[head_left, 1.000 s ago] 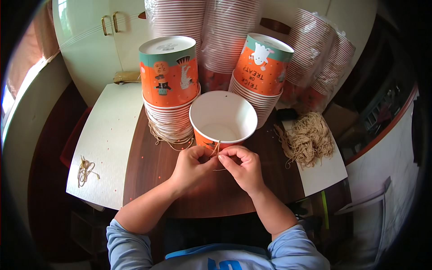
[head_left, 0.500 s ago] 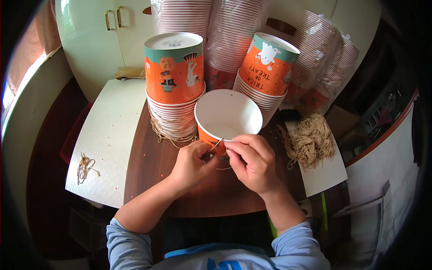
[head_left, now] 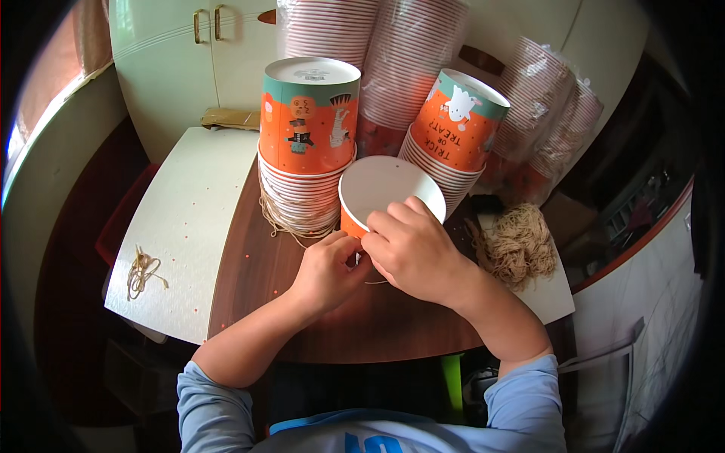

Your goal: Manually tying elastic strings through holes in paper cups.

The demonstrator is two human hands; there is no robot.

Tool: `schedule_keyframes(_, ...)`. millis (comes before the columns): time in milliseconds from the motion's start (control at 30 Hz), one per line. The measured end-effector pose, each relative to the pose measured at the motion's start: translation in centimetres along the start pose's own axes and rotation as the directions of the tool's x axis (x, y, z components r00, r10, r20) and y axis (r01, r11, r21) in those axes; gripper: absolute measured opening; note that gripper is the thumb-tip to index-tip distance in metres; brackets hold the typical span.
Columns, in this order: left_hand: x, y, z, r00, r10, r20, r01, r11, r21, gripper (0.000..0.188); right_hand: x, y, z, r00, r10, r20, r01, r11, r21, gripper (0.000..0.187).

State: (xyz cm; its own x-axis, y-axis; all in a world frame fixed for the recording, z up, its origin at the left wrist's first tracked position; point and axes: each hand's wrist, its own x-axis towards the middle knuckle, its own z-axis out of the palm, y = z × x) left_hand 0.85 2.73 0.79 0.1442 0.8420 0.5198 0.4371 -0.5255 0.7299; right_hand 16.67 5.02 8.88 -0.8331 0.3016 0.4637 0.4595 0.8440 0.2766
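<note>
Head view: one open bucket (head_left: pixel 389 181) stands on the counter (head_left: pixel 249 302) directly beyond both hands, mouth up, long axis roughly upright; a slight tilt cannot be ruled out. Governing relation: the near rim lies at the fingertips of both hands. The right hand (head_left: pixel 411 245) is nearer to the mouth, its fingers curled over the rim at the near side; its thumb is hidden, so what it grips cannot be told. The left hand (head_left: pixel 328 268) sits lower, left of the right hand, at the outer face of the near wall; its fingers are bent to a narrow posture, tips partly covered, contents not determinable. One short length of cord (head_left: pixel 375 282) shows just below the right hand; its upper run is concealed. Count, by position: one left stack (head_left: pixel 308 128) of inverted nested buckets, beyond the left hand; one right stack (head_left: pixel 457 124) of the same, beyond the right hand; loops (head_left: pixel 276 215) around the lower rims of the left stack, number not readable; one heap (head_left: pixel 521 245) of cord, to the right of the right hand; one bundle (head_left: pixel 142 272) of cord, well left of the left hand; four wrapped stacks (head_left: pixel 411 68), two straight beyond the hands and two farther right; one packet (head_left: pixel 240 118), beyond and left of the left hand.
</note>
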Motion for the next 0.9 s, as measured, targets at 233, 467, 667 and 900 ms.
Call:
schedule_keyframes(233, 0.1, 0.3, 0.1, 1.0, -0.017, -0.02, 0.014, 0.989, -0.144, 0.012, -2.7, -0.7, 0.2, 0.961, 0.174, -0.216, -0.152, 0.982, 0.114, 0.016)
schedule_keyframes(467, -0.2, 0.0, 0.6, 0.941, -0.244, 0.236, 0.33, 0.819, -0.47, 0.011, -6.3, -2.2, 3.7, 0.824, 0.35, -0.445, -0.283, 0.936, 0.212, 0.025)
schedule_keyframes(667, 0.1, 0.1, 0.3, 0.877, -0.316, 0.361, 0.478, 0.637, -0.604, 0.013, -6.5, -2.5, 6.0, 0.785, 0.423, -0.452, -0.341, 0.905, 0.253, 0.027)
schedule_keyframes(900, 0.1, -0.5, 0.5, 0.889, -0.325, 0.322, 0.453, 0.721, -0.524, 0.012, -6.3, -3.0, 5.9, 0.755, 0.603, -0.256, -0.286, 0.655, 0.7, 0.018)
